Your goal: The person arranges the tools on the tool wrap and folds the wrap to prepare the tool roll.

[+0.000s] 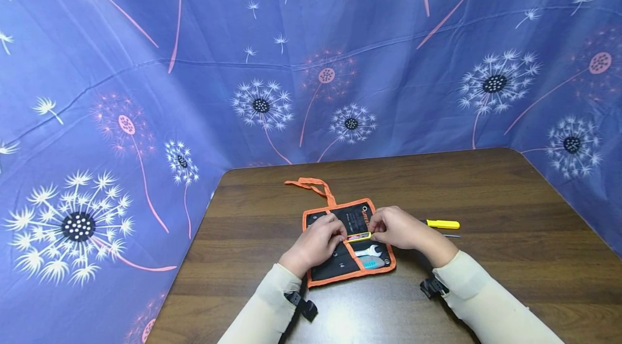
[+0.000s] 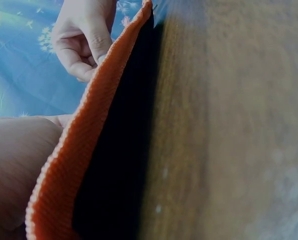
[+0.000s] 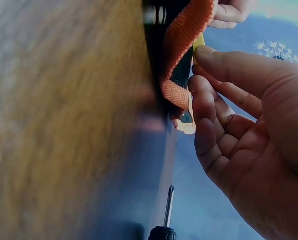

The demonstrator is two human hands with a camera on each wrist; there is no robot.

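Observation:
A black tool pouch (image 1: 324, 274) with orange trim lies spread on the table. My right hand (image 1: 396, 228) pinches the end of a slim yellow tool (image 1: 359, 236) with a red and white label, between thumb and forefinger. The yellow tool's other end meets the pouch's orange pocket band. My left hand (image 1: 318, 238) pinches that orange band (image 1: 357, 257) at the same spot. Below the yellow tool, an open-end wrench (image 1: 371, 251) and a teal-handled tool (image 1: 373, 262) sit tucked under the band. In the right wrist view, the yellow tool (image 3: 198, 46) shows by my thumb.
Right of the pouch lies a yellow-handled tool (image 1: 443, 223), with a thin metal shaft (image 1: 452, 235) close by. The right wrist view shows a Phillips screwdriver (image 3: 169, 207). Orange tie straps (image 1: 316, 184) trail behind the pouch on the wooden table (image 1: 486, 198). A blue dandelion-print cloth (image 1: 389, 63) hangs behind.

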